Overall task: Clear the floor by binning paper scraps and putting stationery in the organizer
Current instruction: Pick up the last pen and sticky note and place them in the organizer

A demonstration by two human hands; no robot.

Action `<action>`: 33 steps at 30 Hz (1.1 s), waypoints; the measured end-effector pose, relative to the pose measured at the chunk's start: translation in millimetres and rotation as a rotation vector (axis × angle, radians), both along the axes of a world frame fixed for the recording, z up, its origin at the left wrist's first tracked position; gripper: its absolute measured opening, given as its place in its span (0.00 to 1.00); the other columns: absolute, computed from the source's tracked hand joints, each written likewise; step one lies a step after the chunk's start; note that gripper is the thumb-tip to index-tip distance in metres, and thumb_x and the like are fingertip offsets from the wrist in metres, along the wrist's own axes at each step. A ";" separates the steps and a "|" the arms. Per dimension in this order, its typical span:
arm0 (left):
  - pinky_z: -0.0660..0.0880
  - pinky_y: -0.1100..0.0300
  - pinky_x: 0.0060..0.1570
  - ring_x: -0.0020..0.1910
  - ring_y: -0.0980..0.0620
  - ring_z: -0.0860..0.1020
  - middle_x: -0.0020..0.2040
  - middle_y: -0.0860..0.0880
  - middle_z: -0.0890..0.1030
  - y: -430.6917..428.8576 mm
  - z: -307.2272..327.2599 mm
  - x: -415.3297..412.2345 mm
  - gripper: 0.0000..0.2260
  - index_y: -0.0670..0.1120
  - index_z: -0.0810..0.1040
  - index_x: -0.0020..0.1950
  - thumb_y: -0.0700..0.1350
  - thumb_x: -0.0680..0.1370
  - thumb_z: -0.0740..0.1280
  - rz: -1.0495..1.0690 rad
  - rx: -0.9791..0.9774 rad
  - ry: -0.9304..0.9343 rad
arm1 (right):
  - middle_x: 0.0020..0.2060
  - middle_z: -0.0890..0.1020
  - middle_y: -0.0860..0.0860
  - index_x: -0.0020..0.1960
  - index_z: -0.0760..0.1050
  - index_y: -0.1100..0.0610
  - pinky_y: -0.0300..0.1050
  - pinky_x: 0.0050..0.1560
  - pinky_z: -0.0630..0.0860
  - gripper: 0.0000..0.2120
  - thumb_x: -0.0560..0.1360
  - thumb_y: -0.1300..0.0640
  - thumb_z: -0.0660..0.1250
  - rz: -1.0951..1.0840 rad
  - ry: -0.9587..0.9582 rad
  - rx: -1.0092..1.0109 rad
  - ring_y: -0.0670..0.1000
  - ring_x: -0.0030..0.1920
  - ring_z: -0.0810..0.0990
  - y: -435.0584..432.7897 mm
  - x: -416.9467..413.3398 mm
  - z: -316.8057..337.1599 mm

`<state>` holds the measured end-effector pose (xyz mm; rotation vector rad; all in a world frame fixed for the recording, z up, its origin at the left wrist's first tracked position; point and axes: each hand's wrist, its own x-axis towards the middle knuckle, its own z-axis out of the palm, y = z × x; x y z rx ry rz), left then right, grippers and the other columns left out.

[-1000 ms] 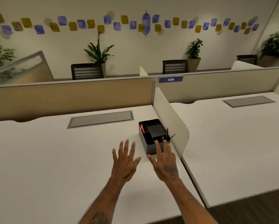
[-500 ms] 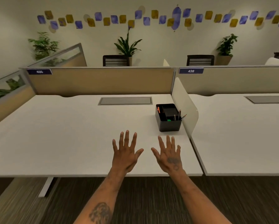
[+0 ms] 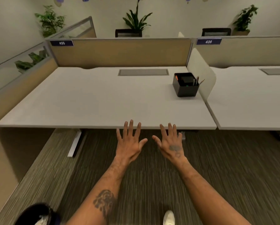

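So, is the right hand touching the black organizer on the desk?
Apart. The head view shows the right hand open near the desk's front edge, with bare desk surface between it and the organizer.

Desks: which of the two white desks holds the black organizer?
The left desk, behind the sign numbered 435; the organizer stands at its far right corner beside the white divider.

Person stepped back from desk (image 3: 87, 101). Both hands, left hand (image 3: 129, 143) and right hand (image 3: 171, 146), now off the desktop, fingertips at its near edge. Organizer (image 3: 185, 87) now well beyond right hand.
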<state>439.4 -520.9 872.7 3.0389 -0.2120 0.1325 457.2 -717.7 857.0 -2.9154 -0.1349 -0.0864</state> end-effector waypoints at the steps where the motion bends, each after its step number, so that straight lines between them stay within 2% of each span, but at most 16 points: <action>1: 0.33 0.34 0.70 0.75 0.44 0.29 0.76 0.45 0.28 9.5 -1.6 -15.6 0.35 0.54 0.30 0.76 0.68 0.78 0.44 0.006 -0.006 0.003 | 0.78 0.49 0.60 0.78 0.47 0.48 0.69 0.71 0.54 0.37 0.75 0.30 0.40 0.003 -0.005 0.007 0.62 0.78 0.47 8.5 -15.3 -2.0; 8: 0.33 0.35 0.70 0.76 0.43 0.31 0.77 0.44 0.29 60.5 -13.4 -106.6 0.35 0.53 0.32 0.77 0.66 0.78 0.46 0.037 -0.014 0.034 | 0.78 0.48 0.58 0.77 0.46 0.45 0.66 0.72 0.48 0.35 0.75 0.29 0.41 0.051 0.037 0.082 0.59 0.78 0.43 53.8 -102.5 -14.6; 23: 0.36 0.37 0.71 0.78 0.44 0.37 0.80 0.44 0.40 137.1 -27.2 -328.1 0.32 0.54 0.36 0.77 0.66 0.79 0.44 0.135 0.012 0.047 | 0.78 0.51 0.59 0.77 0.51 0.47 0.66 0.73 0.51 0.34 0.77 0.31 0.44 0.096 0.054 0.101 0.60 0.78 0.45 105.1 -294.1 -24.5; 33: 0.38 0.36 0.73 0.78 0.45 0.37 0.80 0.44 0.39 200.4 -21.4 -397.6 0.33 0.54 0.36 0.78 0.66 0.79 0.42 0.160 0.017 0.025 | 0.79 0.48 0.58 0.78 0.49 0.47 0.64 0.75 0.48 0.34 0.77 0.32 0.45 0.096 0.087 0.104 0.58 0.79 0.43 165.4 -367.2 -21.4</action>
